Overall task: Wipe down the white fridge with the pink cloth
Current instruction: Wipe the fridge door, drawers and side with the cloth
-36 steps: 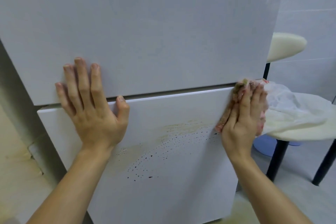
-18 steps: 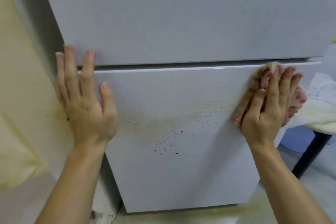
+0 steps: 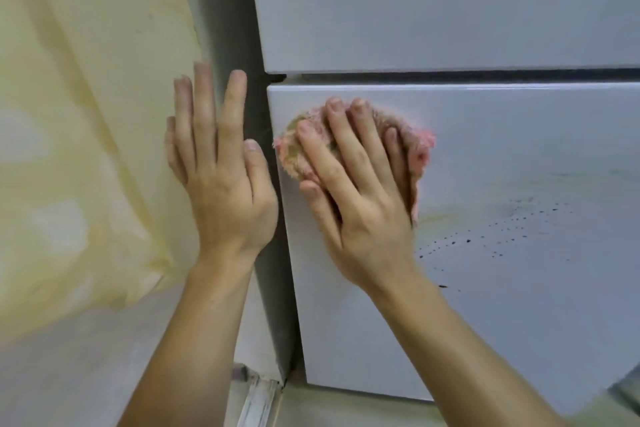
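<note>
The pink cloth [image 3: 421,141] has slid to the 10 o'clock corner of the white fridge [image 3: 502,305] door — the right hand [image 3: 360,198] presses it with flat fingers. The left hand [image 3: 221,184], flat too, holds nothing.

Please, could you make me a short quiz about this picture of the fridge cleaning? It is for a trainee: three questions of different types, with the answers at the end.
1. True or false: the right hand presses the pink cloth against the upper door of the white fridge.
2. Seen from the cloth, where do the dark specks lie? A) to its left B) to its right and lower C) above it
3. In one word: what does the left hand hold?

Key
1. False: the cloth is on the lower door, near its upper left corner.
2. B
3. Nothing
</note>
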`<state>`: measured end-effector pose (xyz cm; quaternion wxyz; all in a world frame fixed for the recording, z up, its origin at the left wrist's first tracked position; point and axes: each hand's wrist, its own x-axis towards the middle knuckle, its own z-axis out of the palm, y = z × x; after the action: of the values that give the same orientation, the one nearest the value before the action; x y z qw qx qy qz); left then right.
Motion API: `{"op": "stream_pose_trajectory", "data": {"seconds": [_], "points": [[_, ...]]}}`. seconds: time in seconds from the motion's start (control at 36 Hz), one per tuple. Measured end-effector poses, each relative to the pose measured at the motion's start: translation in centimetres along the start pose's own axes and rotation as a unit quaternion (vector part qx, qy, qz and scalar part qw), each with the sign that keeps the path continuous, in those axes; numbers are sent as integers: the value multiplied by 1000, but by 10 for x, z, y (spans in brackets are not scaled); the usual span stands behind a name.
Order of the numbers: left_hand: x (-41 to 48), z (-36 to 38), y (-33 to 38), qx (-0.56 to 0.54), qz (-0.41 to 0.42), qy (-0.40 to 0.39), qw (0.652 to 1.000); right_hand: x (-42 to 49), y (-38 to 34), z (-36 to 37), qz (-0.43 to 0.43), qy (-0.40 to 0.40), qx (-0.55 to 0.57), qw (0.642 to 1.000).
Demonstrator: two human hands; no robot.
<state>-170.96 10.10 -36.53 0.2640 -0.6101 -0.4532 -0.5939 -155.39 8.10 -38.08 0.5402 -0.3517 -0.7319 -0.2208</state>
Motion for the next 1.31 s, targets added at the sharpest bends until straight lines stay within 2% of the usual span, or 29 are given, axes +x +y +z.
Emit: {"op": "stream_pose_trajectory", "data": {"seconds": [0.14,0.28,0.39,0.47,0.64,0.75,0.86,1.11,1.22,1.31], "points": [[-12,4,-29,20,-55,-23,998,-41,1,2,18,-64,64,996],[-18,10,-39,13,-53,-50,997,-87,24,2,-66,-106,-96,987],[-19,12,-39,18,-53,-50,997,-82,27,6,-57,-69,-185,979],[-20,14,-41,19,-53,-50,997,-70,20,13,-42,-41,-211,976],[-22,17,-41,5,-47,-41,998,-3,-7,26,-14,47,-188,981],[-22,19,-42,-6,-56,-34,998,17,-18,34,-7,70,-173,982],[-24,18,-44,0,-50,-35,998,-12,-21,39,-1,28,-144,989],[-28,13,-52,16,-28,-57,998,-146,5,52,-7,-89,-104,991],[-27,11,-51,19,-28,-57,998,-135,6,41,-10,-87,-129,988],[-27,10,-49,19,-32,-58,998,-99,2,27,3,-33,-105,994]]}}
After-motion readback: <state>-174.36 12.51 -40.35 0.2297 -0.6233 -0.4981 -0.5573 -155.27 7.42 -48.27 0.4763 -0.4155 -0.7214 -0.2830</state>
